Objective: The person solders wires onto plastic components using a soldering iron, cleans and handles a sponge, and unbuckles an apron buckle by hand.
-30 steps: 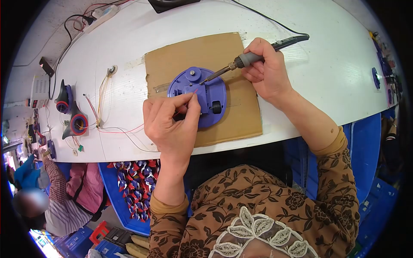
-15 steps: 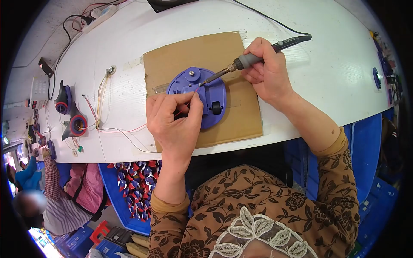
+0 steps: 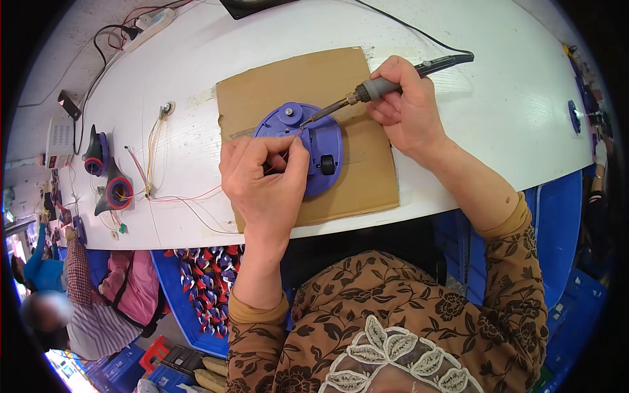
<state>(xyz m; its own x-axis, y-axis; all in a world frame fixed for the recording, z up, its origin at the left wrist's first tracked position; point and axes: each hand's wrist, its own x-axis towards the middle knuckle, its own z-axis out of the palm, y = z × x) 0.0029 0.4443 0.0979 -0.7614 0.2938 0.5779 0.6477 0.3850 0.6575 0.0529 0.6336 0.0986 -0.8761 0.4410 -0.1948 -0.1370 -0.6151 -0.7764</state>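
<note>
My right hand (image 3: 409, 105) grips the grey handle of a soldering iron (image 3: 380, 87), whose tip reaches down to a purple plastic base (image 3: 331, 141) with a black wheel. Pinched between thumb and forefinger of my left hand (image 3: 262, 170) is a thin red wire (image 3: 209, 194), its end close to the iron's tip. Part of the base is hidden behind my left hand. Under the base lies a sheet of brown cardboard (image 3: 367, 170).
Left on the white table (image 3: 458, 157) are two dark shells with red rings (image 3: 118, 190) and loose wires (image 3: 152, 154). A blue bin (image 3: 167, 281) of small red, white and blue parts stands below the edge. Other people (image 3: 98, 314) sit at left.
The view has shifted very slightly. Both hands stay nearly in place, the iron's tip still at the base. At far right a person's arm has come into view.
</note>
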